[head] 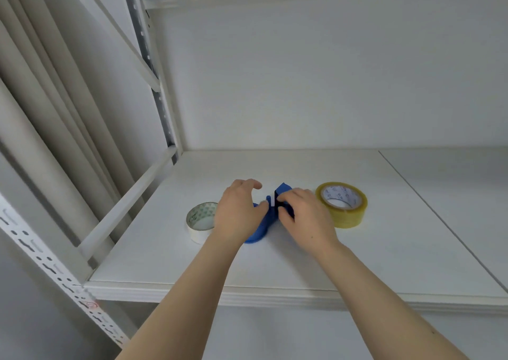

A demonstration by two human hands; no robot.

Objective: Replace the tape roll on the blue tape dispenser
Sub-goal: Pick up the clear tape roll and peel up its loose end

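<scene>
Both hands cover much of the blue dispenser.

Glossy yellowish tape roll, blue plastic dispenser, matt white shelf.

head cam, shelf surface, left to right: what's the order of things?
White tape roll → left hand → blue tape dispenser → right hand → yellowish tape roll.

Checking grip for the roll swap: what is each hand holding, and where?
Right hand pinches the blue tape dispenser at its upper black part; left hand rests on its body.
</scene>
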